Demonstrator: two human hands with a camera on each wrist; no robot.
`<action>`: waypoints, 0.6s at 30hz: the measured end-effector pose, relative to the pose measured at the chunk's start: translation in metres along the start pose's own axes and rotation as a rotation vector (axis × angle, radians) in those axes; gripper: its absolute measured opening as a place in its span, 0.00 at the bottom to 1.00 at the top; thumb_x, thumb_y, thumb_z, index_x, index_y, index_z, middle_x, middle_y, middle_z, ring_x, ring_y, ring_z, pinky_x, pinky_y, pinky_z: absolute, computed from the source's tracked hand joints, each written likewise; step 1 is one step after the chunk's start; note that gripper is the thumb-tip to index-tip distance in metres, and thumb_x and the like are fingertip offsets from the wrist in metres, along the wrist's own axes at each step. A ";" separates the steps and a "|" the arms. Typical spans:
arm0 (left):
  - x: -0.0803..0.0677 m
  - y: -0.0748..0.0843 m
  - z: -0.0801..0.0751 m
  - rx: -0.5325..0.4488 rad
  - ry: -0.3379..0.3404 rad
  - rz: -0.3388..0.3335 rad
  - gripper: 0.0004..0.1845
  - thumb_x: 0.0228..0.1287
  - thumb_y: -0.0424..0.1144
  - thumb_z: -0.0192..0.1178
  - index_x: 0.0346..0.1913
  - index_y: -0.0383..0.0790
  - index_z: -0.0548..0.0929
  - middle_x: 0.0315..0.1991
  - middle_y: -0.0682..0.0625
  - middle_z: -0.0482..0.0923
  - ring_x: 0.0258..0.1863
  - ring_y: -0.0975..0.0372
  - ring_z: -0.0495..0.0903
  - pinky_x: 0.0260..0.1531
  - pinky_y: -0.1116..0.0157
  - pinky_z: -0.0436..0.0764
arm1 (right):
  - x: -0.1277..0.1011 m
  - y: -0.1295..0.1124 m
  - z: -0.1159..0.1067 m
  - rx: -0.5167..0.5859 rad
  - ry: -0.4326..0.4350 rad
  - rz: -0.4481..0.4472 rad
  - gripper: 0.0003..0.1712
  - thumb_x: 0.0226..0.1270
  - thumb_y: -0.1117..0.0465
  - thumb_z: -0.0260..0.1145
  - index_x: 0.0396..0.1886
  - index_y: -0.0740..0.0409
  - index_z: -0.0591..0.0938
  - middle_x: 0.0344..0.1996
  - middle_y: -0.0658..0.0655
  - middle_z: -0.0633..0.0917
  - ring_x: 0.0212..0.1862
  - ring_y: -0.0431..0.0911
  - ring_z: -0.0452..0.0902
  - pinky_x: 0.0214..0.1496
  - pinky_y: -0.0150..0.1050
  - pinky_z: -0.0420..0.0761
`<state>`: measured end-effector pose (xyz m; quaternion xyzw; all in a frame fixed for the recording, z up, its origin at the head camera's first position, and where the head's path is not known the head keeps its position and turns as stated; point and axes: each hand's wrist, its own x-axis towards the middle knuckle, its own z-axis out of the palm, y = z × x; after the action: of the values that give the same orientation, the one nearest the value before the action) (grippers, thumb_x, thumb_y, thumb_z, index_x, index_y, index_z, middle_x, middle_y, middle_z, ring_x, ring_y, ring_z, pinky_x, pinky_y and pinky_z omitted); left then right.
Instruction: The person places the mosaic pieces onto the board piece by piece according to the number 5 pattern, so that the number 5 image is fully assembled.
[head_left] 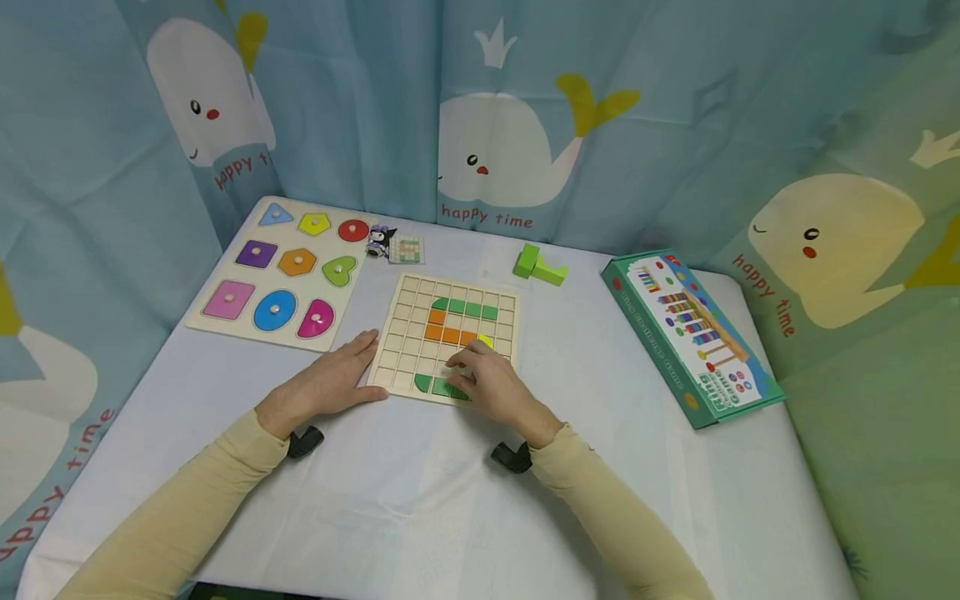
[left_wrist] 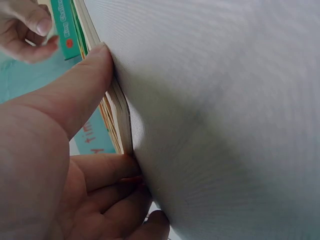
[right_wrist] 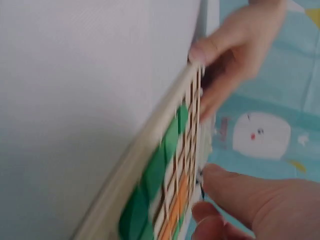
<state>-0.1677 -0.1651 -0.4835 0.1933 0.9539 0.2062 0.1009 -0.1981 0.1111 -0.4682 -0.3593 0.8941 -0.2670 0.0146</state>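
A wooden grid board (head_left: 401,342) lies mid-table. Its far part bears a row of green pieces (head_left: 468,308) above an L of orange pieces (head_left: 450,335) with a yellow piece (head_left: 486,341) at the end. More green pieces (right_wrist: 170,135) line its near edge, partly behind my right hand in the head view. My left hand (head_left: 337,375) touches the board's near-left corner, thumb along the front edge and fingers against the left side. Over the near part hovers my right hand (head_left: 491,383), fingers loosely bent. Both wrist views show its thumb and fingers apart, nothing visible between them.
Two light green blocks (head_left: 550,272) lie behind the board to the right. A small patterned card (head_left: 408,250) rests by a figurine (head_left: 378,242) at the back. A shape puzzle (head_left: 247,273) occupies the left; a green game box (head_left: 693,333) lies on the right.
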 end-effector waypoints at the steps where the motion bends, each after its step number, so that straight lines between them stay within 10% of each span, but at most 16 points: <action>1: 0.001 0.001 0.000 -0.001 -0.001 0.000 0.48 0.61 0.50 0.69 0.73 0.26 0.57 0.74 0.32 0.51 0.72 0.42 0.53 0.68 0.49 0.58 | -0.005 0.004 -0.005 0.003 0.018 0.002 0.08 0.63 0.65 0.71 0.42 0.62 0.85 0.35 0.54 0.79 0.35 0.44 0.77 0.35 0.37 0.79; 18: 0.002 0.000 0.002 0.000 -0.019 -0.009 0.49 0.60 0.52 0.69 0.73 0.25 0.56 0.74 0.32 0.49 0.72 0.42 0.51 0.68 0.49 0.57 | -0.078 0.048 -0.032 0.012 0.023 0.365 0.19 0.54 0.57 0.78 0.40 0.61 0.83 0.31 0.51 0.79 0.31 0.44 0.72 0.33 0.38 0.75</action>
<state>-0.1688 -0.1641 -0.4853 0.1908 0.9538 0.2040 0.1110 -0.1772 0.2053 -0.4773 -0.1880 0.9430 -0.2691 0.0547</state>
